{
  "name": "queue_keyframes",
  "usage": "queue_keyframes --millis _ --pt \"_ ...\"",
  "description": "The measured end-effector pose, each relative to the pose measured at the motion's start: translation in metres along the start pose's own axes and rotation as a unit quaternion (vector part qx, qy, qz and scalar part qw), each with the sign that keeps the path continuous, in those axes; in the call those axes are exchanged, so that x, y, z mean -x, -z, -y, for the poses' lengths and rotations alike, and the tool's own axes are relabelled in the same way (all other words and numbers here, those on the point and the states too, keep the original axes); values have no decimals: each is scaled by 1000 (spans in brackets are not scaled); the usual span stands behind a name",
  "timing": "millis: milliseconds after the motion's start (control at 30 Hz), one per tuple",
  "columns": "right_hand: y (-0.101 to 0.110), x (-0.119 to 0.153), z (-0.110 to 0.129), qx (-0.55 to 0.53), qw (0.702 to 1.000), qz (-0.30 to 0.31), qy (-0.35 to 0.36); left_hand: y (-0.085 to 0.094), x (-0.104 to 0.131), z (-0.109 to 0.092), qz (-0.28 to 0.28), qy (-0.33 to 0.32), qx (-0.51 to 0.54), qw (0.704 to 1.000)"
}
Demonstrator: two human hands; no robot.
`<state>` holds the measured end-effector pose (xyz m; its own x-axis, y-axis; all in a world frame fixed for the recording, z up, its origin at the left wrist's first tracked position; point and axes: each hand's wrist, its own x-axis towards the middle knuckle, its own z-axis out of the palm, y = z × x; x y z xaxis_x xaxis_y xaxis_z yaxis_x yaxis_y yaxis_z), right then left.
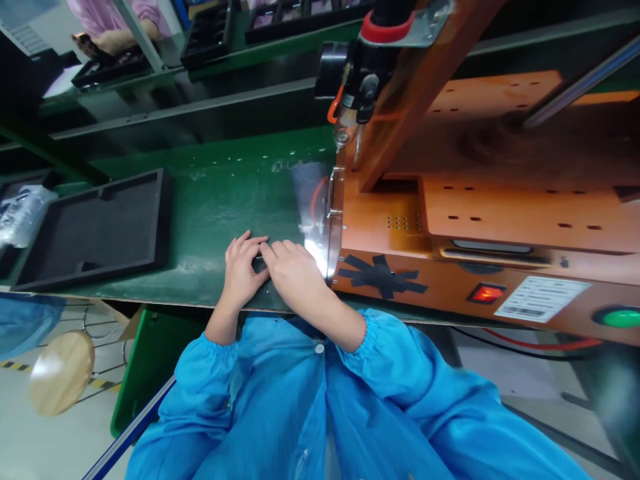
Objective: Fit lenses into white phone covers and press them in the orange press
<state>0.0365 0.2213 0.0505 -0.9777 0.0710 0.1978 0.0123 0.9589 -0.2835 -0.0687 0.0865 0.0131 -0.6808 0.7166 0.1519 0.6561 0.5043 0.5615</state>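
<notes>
My left hand (pixel 242 268) rests low over the green bench top (pixel 215 207), its fingers bent and the thumb reaching toward the other hand. Against it, my right hand (pixel 296 276) is closed with its fingertips pressed together. Between the fingertips of both hands shows a small dark piece (pixel 259 259), mostly covered, so its kind cannot be made out. Just beyond my right hand lies a clear plastic sheet (pixel 306 190), beside the orange machine (pixel 380 223).
A black foam-lined tray (pixel 100 227) lies to the left, near a plastic-wrapped bundle (pixel 25 213). The machine has a red lit switch (pixel 486 293) and green button (pixel 619 317). A green bin (pixel 150 360) and wooden stool (pixel 63 373) stand below. Across the bench, a person's arm (pixel 120 41) reaches over trays.
</notes>
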Motion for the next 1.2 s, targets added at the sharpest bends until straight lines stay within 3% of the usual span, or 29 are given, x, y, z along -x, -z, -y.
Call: queue_keyframes --millis 67,167,433,767,1200 --pt "-2 1 -5 2 1000 21 -13 1 0 0 -1 -2 20 1000" --pt "-3 8 -11 7 1000 0 -8 1 1 1 -12 3 40 999" --pt "5 7 -12 26 996 -27 80 2 -1 3 -14 -12 18 1000" --pt "20 -12 -14 34 994 -11 102 -2 -11 40 -35 -64 -10 997" --pt "19 -6 -18 27 991 -53 121 -1 -11 40 -41 -78 -37 995"
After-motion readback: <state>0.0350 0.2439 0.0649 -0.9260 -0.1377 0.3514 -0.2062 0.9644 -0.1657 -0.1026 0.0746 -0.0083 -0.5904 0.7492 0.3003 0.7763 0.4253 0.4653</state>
